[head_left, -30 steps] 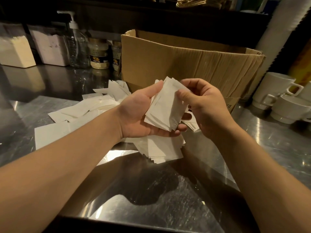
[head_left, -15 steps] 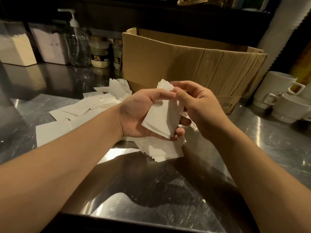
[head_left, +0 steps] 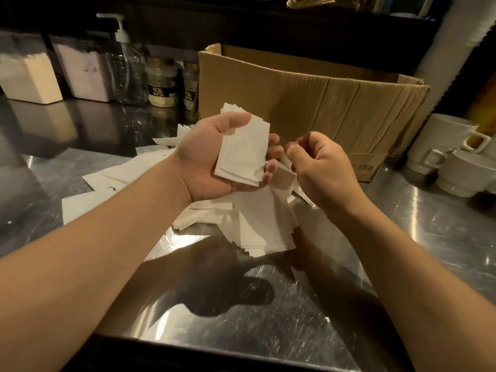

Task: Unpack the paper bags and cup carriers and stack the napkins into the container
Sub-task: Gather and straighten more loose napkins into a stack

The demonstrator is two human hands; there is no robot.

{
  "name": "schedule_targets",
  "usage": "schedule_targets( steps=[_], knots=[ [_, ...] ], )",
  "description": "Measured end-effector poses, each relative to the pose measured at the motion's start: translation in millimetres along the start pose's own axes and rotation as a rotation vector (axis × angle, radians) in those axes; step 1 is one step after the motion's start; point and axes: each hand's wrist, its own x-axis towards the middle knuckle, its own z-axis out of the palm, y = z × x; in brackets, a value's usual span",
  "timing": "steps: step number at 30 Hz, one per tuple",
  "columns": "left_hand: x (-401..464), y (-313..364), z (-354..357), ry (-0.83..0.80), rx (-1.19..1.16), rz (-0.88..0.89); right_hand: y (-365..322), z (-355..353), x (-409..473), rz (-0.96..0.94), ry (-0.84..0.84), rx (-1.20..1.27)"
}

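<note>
I see my left hand (head_left: 212, 159) gripping a small stack of napkins (head_left: 244, 151) in front of the cardboard box (head_left: 308, 98), whose inside is hidden. My right hand (head_left: 319, 167) is curled, holding nothing. Loose napkins (head_left: 257, 224) litter the worktop (head_left: 268, 318) below.

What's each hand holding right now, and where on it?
The left hand holds a small stack of napkins, thumb pressed on its upper edge, fingers curled under the far side. The right hand is curled beside it; whether it pinches anything cannot be told.

Cardboard box (head_left: 308, 103) blocks behind; bare counter (head_left: 268, 318) (near edge) lies free.
</note>
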Motion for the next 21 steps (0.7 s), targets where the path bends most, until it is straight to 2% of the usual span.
schedule_targets(
  steps=[3, 9, 14, 17, 21],
  knots=[
    [2.0, 3.2, -4.0, 0.076, -0.077, 0.074, -3.8, 5.1, -6.0, 0.007, -0.073, -0.088],
    [2.6, 2.9, -3.6, 0.161, -0.137, 0.129, -17.1, 16.4, -23.6, -0.016, -0.401, -0.427],
    [2.9, 1.4, -2.6, 0.189, -0.128, 0.131, -22.6, 26.8, -33.4, -0.021, -0.495, -0.691],
    [3.2, 1.2, -2.1, 0.188, -0.133, 0.121, -22.5, 23.9, -30.3, -0.003, -0.5, -0.715],
    [3.0, 0.3, -1.2, 0.196, -0.125, 0.124, -18.4, 17.7, -22.0, 0.068, -0.545, -0.538]
  ],
)
